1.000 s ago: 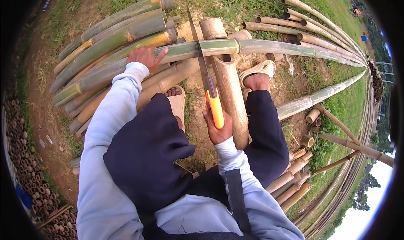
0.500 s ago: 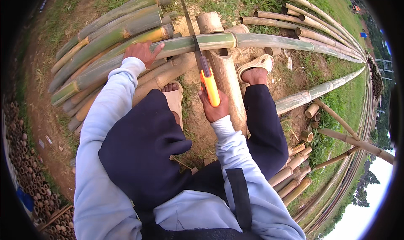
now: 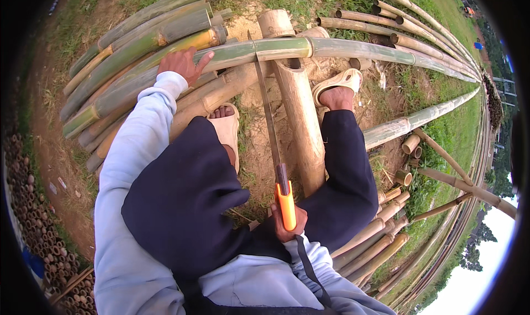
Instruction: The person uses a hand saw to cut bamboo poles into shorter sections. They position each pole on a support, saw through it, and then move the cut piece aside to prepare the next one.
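A long green bamboo pole (image 3: 221,56) lies crosswise in front of me. Spread over its left part is my left hand (image 3: 179,67), thumb stretched out, palm resting on top. Closed round the orange handle of a handsaw (image 3: 286,207) is my right hand (image 3: 290,224), low beside my right thigh. The saw's blade runs forward to the pole, its tip end crossing a thin cut line there. Under the pole, just right of the cut, a thick bamboo post (image 3: 301,122) with an open notched top lies pointing toward me.
Several green bamboo lengths (image 3: 149,42) are stacked at the left. Long poles (image 3: 419,25) stretch away at far right, and short cut pieces (image 3: 381,232) lie near my right leg. My sandalled feet (image 3: 225,124) stand either side of the post. Sawdust covers the soil.
My right hand has drawn the saw back toward me, so the blade's tip end now lies at the pole. My left hand stays on the pole.
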The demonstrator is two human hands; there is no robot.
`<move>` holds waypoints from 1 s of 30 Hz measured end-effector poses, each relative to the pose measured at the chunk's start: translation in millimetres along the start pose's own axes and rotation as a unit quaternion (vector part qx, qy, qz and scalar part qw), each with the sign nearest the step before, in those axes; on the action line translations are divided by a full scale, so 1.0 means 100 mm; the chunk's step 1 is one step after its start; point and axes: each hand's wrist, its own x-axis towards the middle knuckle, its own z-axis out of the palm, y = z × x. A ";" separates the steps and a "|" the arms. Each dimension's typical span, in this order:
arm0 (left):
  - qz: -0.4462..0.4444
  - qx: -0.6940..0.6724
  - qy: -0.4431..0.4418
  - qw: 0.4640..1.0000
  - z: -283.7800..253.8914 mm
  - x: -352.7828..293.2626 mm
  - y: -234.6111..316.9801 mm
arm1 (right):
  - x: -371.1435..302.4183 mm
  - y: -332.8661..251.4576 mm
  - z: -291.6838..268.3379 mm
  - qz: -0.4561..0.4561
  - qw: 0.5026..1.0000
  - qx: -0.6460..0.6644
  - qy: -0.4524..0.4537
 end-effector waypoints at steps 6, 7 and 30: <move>0.024 0.001 0.092 0.995 0.23 -0.20 -0.12 | 0.11 -0.18 -0.36 -0.062 0.998 -0.015 0.013; 0.029 0.000 0.115 0.993 0.26 -0.18 -0.14 | 0.27 -0.09 -0.27 -0.061 0.998 0.009 0.019; 0.011 -0.018 0.072 0.997 0.27 -0.20 -0.03 | 2.06 -0.51 0.42 -0.067 0.997 0.041 0.010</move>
